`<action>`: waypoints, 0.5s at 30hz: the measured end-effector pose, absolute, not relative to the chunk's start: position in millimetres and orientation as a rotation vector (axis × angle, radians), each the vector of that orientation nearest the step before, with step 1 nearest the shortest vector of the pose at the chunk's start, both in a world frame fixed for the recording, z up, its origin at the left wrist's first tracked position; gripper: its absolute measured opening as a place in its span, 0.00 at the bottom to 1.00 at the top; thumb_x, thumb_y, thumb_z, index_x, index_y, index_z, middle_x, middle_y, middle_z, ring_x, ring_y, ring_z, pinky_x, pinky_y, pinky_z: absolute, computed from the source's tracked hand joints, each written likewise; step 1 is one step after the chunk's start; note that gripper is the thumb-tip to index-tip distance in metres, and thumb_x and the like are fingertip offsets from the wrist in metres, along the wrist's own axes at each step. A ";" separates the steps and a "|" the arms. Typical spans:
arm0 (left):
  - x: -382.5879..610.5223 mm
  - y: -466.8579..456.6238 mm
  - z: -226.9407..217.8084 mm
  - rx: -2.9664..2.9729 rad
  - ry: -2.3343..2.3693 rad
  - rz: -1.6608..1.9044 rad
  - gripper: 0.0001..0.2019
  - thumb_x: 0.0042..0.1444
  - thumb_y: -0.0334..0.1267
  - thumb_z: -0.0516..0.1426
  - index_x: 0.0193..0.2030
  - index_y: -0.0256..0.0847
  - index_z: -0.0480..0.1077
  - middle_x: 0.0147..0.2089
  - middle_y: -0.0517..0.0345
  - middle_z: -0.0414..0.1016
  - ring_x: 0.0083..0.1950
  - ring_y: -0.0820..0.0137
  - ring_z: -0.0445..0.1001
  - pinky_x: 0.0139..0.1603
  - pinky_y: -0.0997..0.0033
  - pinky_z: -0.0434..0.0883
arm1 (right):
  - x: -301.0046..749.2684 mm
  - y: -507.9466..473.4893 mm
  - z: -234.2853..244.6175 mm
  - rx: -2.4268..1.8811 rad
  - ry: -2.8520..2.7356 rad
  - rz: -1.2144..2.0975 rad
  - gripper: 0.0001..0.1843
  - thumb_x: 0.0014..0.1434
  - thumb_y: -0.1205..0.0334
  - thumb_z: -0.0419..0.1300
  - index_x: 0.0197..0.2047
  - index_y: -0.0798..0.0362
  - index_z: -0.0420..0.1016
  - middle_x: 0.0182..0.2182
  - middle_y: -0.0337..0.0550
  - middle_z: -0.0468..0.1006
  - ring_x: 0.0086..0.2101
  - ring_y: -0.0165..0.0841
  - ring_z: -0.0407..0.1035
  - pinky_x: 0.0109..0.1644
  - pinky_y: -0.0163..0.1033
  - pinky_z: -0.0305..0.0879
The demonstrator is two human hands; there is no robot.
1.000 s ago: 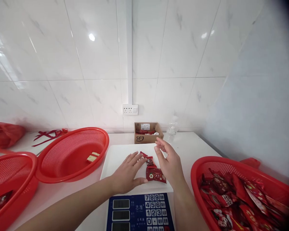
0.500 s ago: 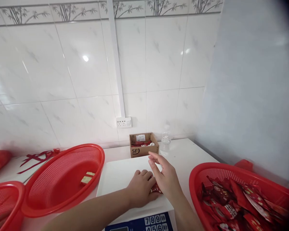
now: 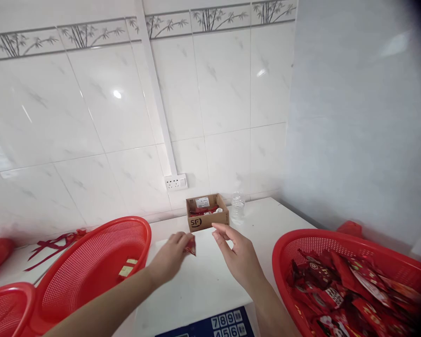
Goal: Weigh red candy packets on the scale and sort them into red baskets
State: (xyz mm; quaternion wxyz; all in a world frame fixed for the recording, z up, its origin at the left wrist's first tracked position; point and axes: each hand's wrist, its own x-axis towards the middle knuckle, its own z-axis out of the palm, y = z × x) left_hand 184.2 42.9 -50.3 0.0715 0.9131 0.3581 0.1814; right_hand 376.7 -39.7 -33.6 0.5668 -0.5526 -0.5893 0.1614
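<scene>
My left hand [image 3: 168,257] is closed on a small red packet [image 3: 191,245], whose printed end sticks out past the fingers. It hovers over the left part of the white weighing scale [image 3: 199,281]. To the right, my right hand [image 3: 240,252] hangs above the scale's right side, thumb and forefinger curved towards each other with a small gap and nothing visible between them. The scale's blue keypad [image 3: 228,323] shows at the bottom edge. Many similar red packets [image 3: 337,295] fill the red basket [image 3: 280,257] on the right.
A second red basket [image 3: 73,252] on the left holds a pale yellow piece [image 3: 128,269]; part of another basket [image 3: 24,299] stands beside it. Behind the scale are a cardboard box [image 3: 210,220] and a clear bottle [image 3: 237,206]. Red ribbons [image 3: 52,248] lie far left.
My left hand has lifted off the scale and moved left with the red packet. My right hand stays nearly in place, its thumb and forefinger closer together. The view has tilted slightly.
</scene>
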 end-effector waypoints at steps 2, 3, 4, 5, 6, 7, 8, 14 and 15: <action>159.8 50.5 -35.2 2.682 1.251 0.613 0.15 0.59 0.35 0.47 0.53 0.44 0.61 0.50 0.52 0.67 0.49 0.64 0.67 0.50 0.61 0.67 | 377.3 -40.0 -33.8 -1.293 -1.389 0.382 0.18 0.60 0.52 0.49 0.48 0.49 0.72 0.41 0.44 0.78 0.40 0.36 0.72 0.41 0.40 0.70; 147.5 53.9 -28.6 2.653 1.341 0.645 0.15 0.59 0.36 0.47 0.53 0.44 0.61 0.51 0.52 0.67 0.50 0.63 0.67 0.51 0.61 0.66 | 377.4 -40.1 -33.9 -1.288 -1.391 0.379 0.18 0.60 0.52 0.49 0.48 0.49 0.72 0.41 0.44 0.78 0.40 0.36 0.72 0.40 0.40 0.70; 135.3 57.1 -23.1 2.623 1.433 0.672 0.16 0.60 0.38 0.47 0.54 0.44 0.61 0.52 0.51 0.67 0.51 0.63 0.67 0.51 0.60 0.67 | 377.4 -40.2 -33.9 -1.281 -1.393 0.376 0.18 0.60 0.52 0.49 0.48 0.49 0.72 0.41 0.44 0.78 0.41 0.36 0.72 0.40 0.40 0.70; 123.3 60.1 -18.8 2.592 1.517 0.693 0.17 0.60 0.39 0.46 0.55 0.43 0.60 0.53 0.51 0.66 0.52 0.62 0.67 0.51 0.60 0.67 | 377.3 -40.4 -34.0 -1.275 -1.395 0.372 0.18 0.60 0.53 0.49 0.47 0.49 0.72 0.41 0.44 0.78 0.40 0.36 0.72 0.40 0.40 0.70; 112.0 62.6 -16.0 2.563 1.586 0.716 0.18 0.60 0.39 0.45 0.56 0.43 0.60 0.54 0.51 0.66 0.53 0.62 0.67 0.51 0.60 0.67 | 377.3 -40.5 -34.0 -1.269 -1.397 0.367 0.18 0.60 0.53 0.49 0.47 0.49 0.73 0.40 0.44 0.78 0.40 0.36 0.72 0.39 0.40 0.70; 101.3 64.5 -14.6 2.539 1.641 0.737 0.19 0.60 0.40 0.44 0.57 0.42 0.58 0.55 0.50 0.65 0.54 0.61 0.67 0.51 0.59 0.68 | 377.2 -40.6 -34.0 -1.267 -1.399 0.365 0.18 0.60 0.53 0.49 0.47 0.49 0.73 0.40 0.44 0.78 0.40 0.36 0.72 0.39 0.40 0.70; 91.6 65.3 -14.9 2.514 1.695 0.749 0.21 0.60 0.41 0.44 0.59 0.41 0.56 0.57 0.48 0.64 0.56 0.60 0.66 0.51 0.58 0.68 | 377.3 -40.7 -34.0 -1.266 -1.402 0.364 0.18 0.60 0.53 0.49 0.47 0.49 0.73 0.40 0.44 0.78 0.39 0.36 0.72 0.39 0.40 0.70; 52.4 34.7 -44.0 2.442 1.940 0.568 0.30 0.57 0.51 0.46 0.64 0.40 0.52 0.65 0.45 0.55 0.64 0.54 0.56 0.54 0.53 0.66 | 377.8 -40.3 -34.7 -1.280 -1.414 0.374 0.18 0.60 0.53 0.49 0.48 0.49 0.72 0.41 0.44 0.78 0.40 0.36 0.72 0.42 0.41 0.70; 48.0 24.4 -51.2 2.473 1.911 0.531 0.29 0.57 0.51 0.47 0.63 0.43 0.54 0.64 0.48 0.59 0.62 0.56 0.60 0.52 0.57 0.68 | 377.7 -40.0 -34.7 -1.283 -1.419 0.374 0.18 0.60 0.53 0.49 0.48 0.49 0.72 0.41 0.44 0.78 0.40 0.36 0.72 0.42 0.41 0.70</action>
